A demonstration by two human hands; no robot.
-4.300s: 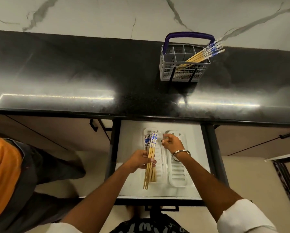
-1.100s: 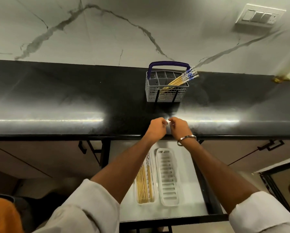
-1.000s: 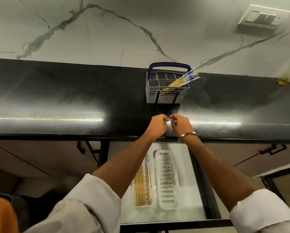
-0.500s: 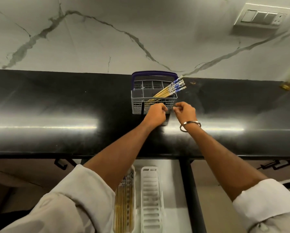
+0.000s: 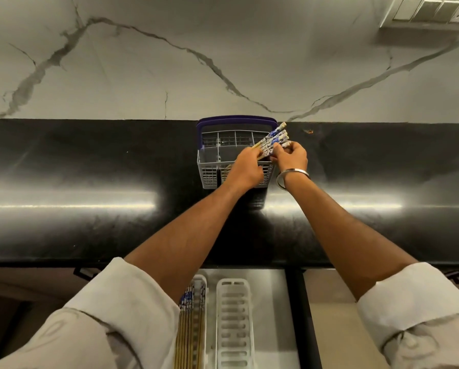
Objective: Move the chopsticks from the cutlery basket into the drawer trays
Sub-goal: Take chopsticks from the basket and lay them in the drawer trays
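A grey cutlery basket point(image 5: 212, 166) with a purple handle stands on the black counter by the wall. Several bamboo chopsticks point(image 5: 275, 137) with blue-and-white patterned tops lean out of its right side. My left hand point(image 5: 247, 166) closes around their shafts over the basket's front. My right hand point(image 5: 292, 157), with a metal bangle on its wrist, pinches their patterned ends. Below, the open drawer holds two white trays: the left tray point(image 5: 203, 282) has several chopsticks point(image 5: 191, 323) lying in it, and nothing lies in the slotted right tray point(image 5: 233, 326).
The black counter point(image 5: 89, 182) runs the full width, with a marble wall behind it. A switch plate point(image 5: 428, 12) sits high on the right. Cabinet fronts flank the open drawer point(image 5: 273, 302).
Both hands rose from the drawer, crossed the counter and reached the basket. Half a second ago they were just short of it; now both have taken hold of the chopsticks.
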